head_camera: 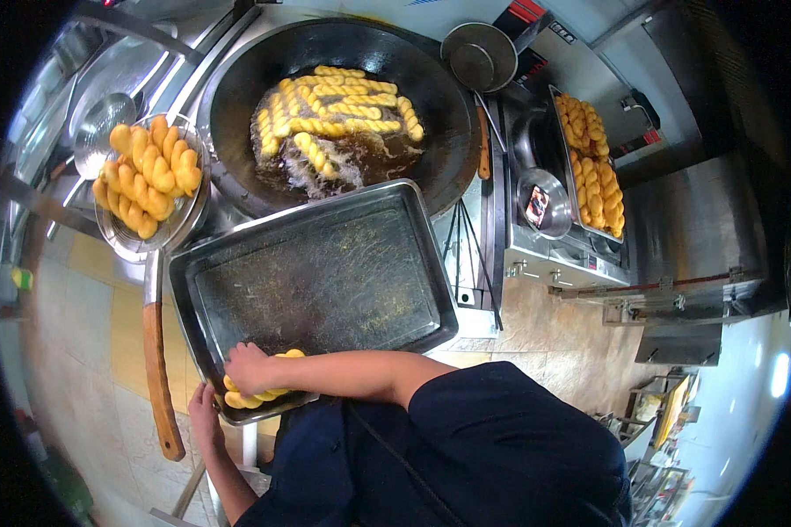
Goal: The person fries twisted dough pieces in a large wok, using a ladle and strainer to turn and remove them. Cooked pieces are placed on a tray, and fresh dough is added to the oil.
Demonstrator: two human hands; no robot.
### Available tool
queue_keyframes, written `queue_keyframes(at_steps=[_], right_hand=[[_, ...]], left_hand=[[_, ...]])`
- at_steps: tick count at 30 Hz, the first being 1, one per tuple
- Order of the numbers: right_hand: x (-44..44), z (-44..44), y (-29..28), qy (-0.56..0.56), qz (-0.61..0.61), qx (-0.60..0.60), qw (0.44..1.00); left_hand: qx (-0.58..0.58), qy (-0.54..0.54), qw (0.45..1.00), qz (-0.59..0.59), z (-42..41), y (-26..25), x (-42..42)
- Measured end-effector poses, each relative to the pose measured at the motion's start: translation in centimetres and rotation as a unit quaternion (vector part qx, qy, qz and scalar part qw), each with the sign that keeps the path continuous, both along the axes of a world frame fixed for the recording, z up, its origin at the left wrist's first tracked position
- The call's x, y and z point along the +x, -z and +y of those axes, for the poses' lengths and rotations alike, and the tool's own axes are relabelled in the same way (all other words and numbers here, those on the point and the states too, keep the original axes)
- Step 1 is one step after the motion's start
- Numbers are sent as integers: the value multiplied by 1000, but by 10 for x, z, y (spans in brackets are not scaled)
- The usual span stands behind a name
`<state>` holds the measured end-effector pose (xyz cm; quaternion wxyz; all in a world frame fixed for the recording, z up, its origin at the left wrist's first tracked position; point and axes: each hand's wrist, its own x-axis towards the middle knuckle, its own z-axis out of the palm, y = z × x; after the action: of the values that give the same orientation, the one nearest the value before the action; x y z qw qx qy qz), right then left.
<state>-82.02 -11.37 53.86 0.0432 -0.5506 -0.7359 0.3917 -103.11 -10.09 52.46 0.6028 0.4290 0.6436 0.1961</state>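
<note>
A deep metal tray [316,277] lies slanted between my body and the wok, its far edge near the wok's rim. My right hand [247,370] reaches across into the tray's near left corner, on pale twisted dough pieces [257,398]; whether its fingers grip one cannot be told. My left hand [205,408] is at the tray's left rim by that corner, its fingers partly hidden. In the large black wok [237,85], several yellow dough twists [362,99] float in bubbling oil. One twist [315,155] lies apart, nearest the tray, with foam around it.
A wooden-handled wire strainer [153,290] holding browned twists [148,174] rests left of the wok. A pan [479,58] stands at the wok's far right. Further right are a tray of fried twists [593,165], a metal bowl [557,204] with a phone [537,206], and thin dark rods [465,250].
</note>
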Motion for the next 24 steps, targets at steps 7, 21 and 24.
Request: queue_keyframes(at_steps=[7, 21, 24], right_hand=[[19, 7, -3, 18, 149, -93, 984], [17, -8, 21, -52, 124, -51, 990], [31, -4, 8, -37, 184, -69, 980]], left_hand=[[-41, 34, 997, -48, 11, 7, -18], [-44, 9, 999, -17, 13, 9, -8], [-50, 13, 998, -31, 15, 12, -11]])
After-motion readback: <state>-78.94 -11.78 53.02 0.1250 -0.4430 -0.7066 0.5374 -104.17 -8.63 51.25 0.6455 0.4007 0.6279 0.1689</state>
